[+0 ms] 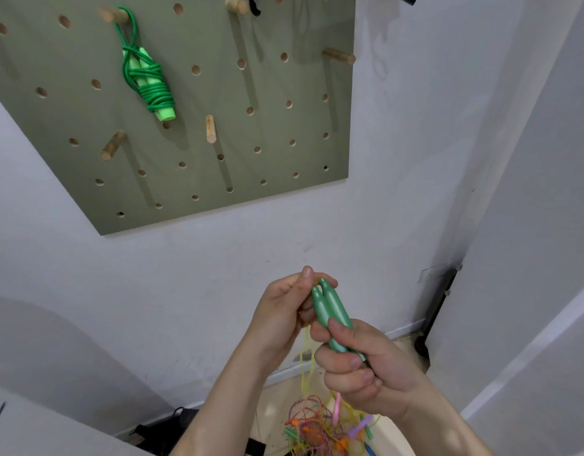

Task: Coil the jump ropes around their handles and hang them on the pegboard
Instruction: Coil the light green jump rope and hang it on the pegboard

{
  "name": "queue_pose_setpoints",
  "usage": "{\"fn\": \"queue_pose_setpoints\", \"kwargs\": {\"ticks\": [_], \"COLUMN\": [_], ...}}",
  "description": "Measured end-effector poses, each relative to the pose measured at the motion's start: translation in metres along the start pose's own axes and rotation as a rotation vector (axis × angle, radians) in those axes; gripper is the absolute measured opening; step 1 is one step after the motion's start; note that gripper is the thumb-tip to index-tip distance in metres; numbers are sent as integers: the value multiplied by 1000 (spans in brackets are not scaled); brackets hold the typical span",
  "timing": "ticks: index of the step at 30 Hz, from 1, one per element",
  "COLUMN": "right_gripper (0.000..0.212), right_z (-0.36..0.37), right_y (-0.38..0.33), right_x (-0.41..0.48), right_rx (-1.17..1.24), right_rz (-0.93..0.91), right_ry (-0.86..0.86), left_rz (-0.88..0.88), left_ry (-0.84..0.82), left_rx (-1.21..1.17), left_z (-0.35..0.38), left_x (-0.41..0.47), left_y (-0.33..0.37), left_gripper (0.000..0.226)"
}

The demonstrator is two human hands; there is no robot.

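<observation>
Green rope (148,82), wound tight round its own pale handles, hung finished from a wooden peg (113,15) in the upper left of the frame, on the olive pegboard (70,120). Further right a bare peg (338,56) stuck out near the board's right edge.

At lower centre the left hand (282,312) curled its fingers and thumb round the narrow tips of a second pair of handles (330,315). It may also have pinched the cord where it left them, but the fingers hid that contact. The handles, smooth glossy green plastic, lay side by side and touching, tips pointing up toward the board. Just right of them the right hand (363,366) clenched round their thick lower ends, thumb across the front. A thin yellow cord (306,353) hung slack below the hands, down to a tangle (320,426) of coloured ropes at the bottom edge.

The handles looked light, rigid and somewhat slippery, so a full grip round both at the thick end would likely keep them from sliding apart. The cord looked thin, limp and springy. It would probably loosen unless held taut near the tips during winding, and its trailing length could snag in the tangle. No turns lay on the handles, so the coiling seemed to be at its start.
</observation>
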State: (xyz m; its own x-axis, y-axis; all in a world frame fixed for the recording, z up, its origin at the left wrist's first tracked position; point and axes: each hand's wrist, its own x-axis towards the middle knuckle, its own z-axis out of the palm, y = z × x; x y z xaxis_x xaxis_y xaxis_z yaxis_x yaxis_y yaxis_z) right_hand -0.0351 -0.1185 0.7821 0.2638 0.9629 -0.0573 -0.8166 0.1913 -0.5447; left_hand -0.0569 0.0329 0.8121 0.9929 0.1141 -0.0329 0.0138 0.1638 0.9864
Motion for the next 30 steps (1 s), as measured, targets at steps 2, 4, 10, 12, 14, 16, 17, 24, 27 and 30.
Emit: {"fn": "queue_pose_setpoints", "kwargs": {"ticks": [2, 4, 10, 12, 14, 16, 17, 24, 27, 30], "right_gripper": [16, 22, 18, 24, 23, 21, 18, 22, 25, 23], "right_z": [-2, -1, 3, -1, -6, -16, -20, -17, -10, -3], "right_y": [-2, -5, -21, -30, -34, -32, -30, -39, -61, -71], "right_x": [0, 1, 14, 18, 23, 26, 28, 29, 12, -2], "right_rx": [39, 68, -206, -402, -804, -1336, -1567, -1888, -1206, -832], "right_rz": [-52, -101, -239, -272, -247, -137, -51, 180, 217, 304], "right_ry": [-15, 23, 580, 757, 926, 1024, 1028, 789, 640, 393], "left_rz": [-42, -54, 122, 182, 343, 566, 703, 490, 154, 28], "left_ry": [-11, -2, 186, 99, 10, -45, -94, -239, -156, -86], "left_rx": [-115, -86, 1050, 1547, 1764, 1864, 1870, 1595, 1352, 1036], "left_z": [0, 0, -7, -8, -6, -3, -4, -15, -42, -67], "left_x": [1, 0, -7, -14, -20, -24, -22, -11, -7, 7], "left_y": [-8, -12, -20, -22, -17, 0, 6, 40, 48, 38], "left_gripper": [35, 26, 21, 42, 61, 47, 34, 17, 29, 43]}}
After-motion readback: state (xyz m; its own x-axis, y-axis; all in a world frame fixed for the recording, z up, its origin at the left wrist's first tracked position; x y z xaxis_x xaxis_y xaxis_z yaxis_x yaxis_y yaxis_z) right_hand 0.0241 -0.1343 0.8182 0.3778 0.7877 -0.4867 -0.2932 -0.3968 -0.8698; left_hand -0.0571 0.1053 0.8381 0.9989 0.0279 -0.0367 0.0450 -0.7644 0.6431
